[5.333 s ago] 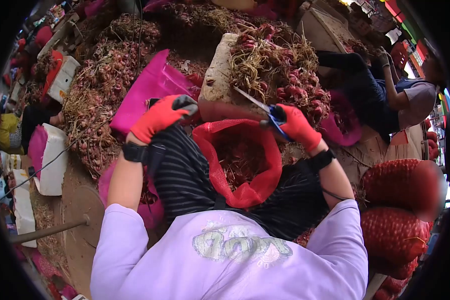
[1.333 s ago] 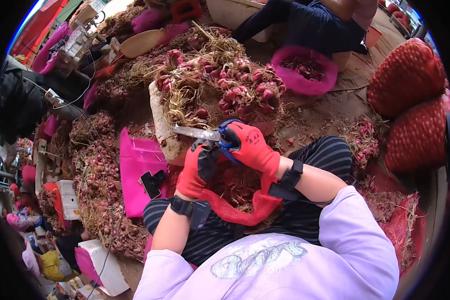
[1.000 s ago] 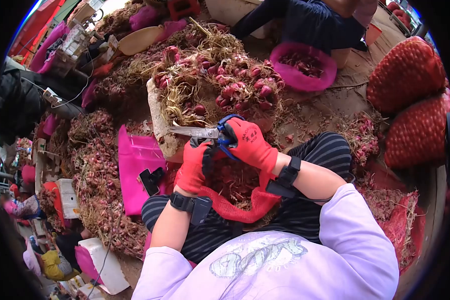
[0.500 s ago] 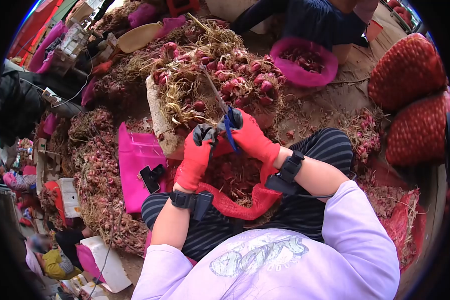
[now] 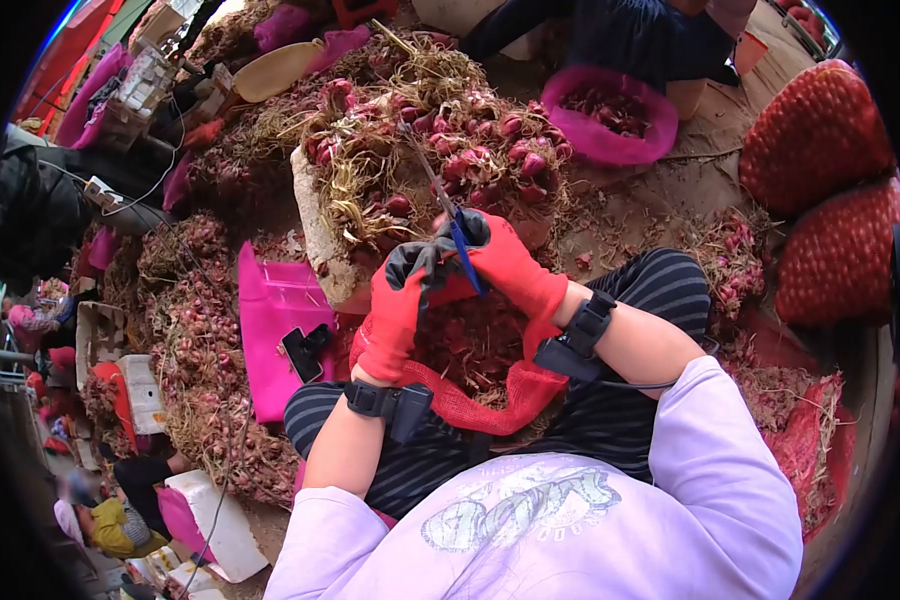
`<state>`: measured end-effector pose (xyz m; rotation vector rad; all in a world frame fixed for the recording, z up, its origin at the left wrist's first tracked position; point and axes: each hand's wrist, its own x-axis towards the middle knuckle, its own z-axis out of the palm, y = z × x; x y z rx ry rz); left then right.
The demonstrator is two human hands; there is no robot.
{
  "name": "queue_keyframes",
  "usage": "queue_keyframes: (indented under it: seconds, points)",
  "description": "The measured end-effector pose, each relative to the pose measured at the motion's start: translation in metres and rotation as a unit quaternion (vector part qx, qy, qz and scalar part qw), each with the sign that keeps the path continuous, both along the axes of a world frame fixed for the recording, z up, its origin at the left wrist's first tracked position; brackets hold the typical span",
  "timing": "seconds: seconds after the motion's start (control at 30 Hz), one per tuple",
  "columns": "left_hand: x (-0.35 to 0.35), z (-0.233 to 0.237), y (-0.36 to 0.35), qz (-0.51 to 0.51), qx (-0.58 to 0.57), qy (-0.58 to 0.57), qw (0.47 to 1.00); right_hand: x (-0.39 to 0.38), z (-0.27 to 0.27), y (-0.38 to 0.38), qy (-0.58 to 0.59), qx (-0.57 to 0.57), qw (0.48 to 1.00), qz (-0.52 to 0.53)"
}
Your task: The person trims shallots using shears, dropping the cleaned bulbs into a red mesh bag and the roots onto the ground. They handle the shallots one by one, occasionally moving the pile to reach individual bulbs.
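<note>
My right hand [image 5: 505, 262], in a red and grey glove, is closed round the blue-handled scissors [image 5: 458, 235], whose blades point up and left over the shallots. Beside it, nearly touching, my left hand [image 5: 400, 300] has its gloved fingers pinched together; whatever they hold is hidden. Beyond both hands, red shallots with dry stalks [image 5: 480, 165] are heaped on a pale foam slab [image 5: 315, 220]. Below the hands, an open red mesh bag [image 5: 470, 408] with shallots and skins inside lies between my striped legs.
At the left is a pink plastic sheet [image 5: 260, 350] with a black device [image 5: 308, 352] on it. More shallots [image 5: 195, 370] cover the ground beyond. A pink basin [image 5: 610, 135] stands near another person at the top. Full red mesh sacks [image 5: 815, 140] lie at the right.
Both hands have shifted slightly, and my left fingers have moved closer to my right hand. The scissors remain in my right hand, a little lower at the handles.
</note>
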<state>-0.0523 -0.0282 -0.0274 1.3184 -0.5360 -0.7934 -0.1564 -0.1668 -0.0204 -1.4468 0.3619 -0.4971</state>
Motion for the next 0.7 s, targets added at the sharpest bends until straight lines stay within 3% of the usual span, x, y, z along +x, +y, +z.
queue_keyframes:
  seconds: [0.13, 0.2, 0.23, 0.33, 0.37, 0.5, 0.53, 0.57, 0.6, 0.7]
  points:
    - [0.026, -0.015, -0.007, 0.018, -0.017, -0.102, 0.994, 0.020, -0.016, -0.012, -0.066, 0.009, 0.997, 0.040]
    - [0.034, -0.015, -0.006, 0.060, 0.044, -0.111, 0.991, 0.026, -0.024, -0.028, -0.023, 0.034, 0.999, 0.009]
    - [0.048, -0.024, -0.001, 0.038, 0.002, -0.031, 0.999, 0.023, -0.016, -0.034, -0.035, 0.036, 0.999, -0.001]
    - [0.067, -0.035, 0.000, 0.042, 0.075, -0.166, 0.982, 0.016, -0.005, -0.058, -0.020, 0.065, 0.997, -0.020]
    - [0.064, -0.039, 0.002, 0.049, 0.017, -0.022, 0.998, 0.013, -0.006, -0.062, -0.004, 0.080, 0.996, -0.023]
    - [0.050, -0.027, 0.002, 0.111, 0.013, -0.110, 0.988, -0.002, 0.004, -0.064, -0.038, 0.181, 0.982, -0.041]
    - [0.047, -0.024, 0.007, 0.087, 0.124, -0.271, 0.951, -0.003, 0.002, -0.062, -0.029, 0.183, 0.982, -0.024]
    - [0.041, -0.021, 0.015, 0.059, 0.229, -0.422, 0.875, -0.004, -0.001, -0.062, -0.022, 0.185, 0.982, -0.008]
    - [0.031, -0.013, 0.017, 0.028, 0.322, -0.557, 0.765, -0.006, -0.003, -0.064, -0.015, 0.185, 0.983, 0.006]
    - [0.020, -0.042, 0.014, -0.025, 0.438, -0.584, 0.683, -0.007, 0.003, -0.048, -0.026, 0.136, 0.990, 0.004]
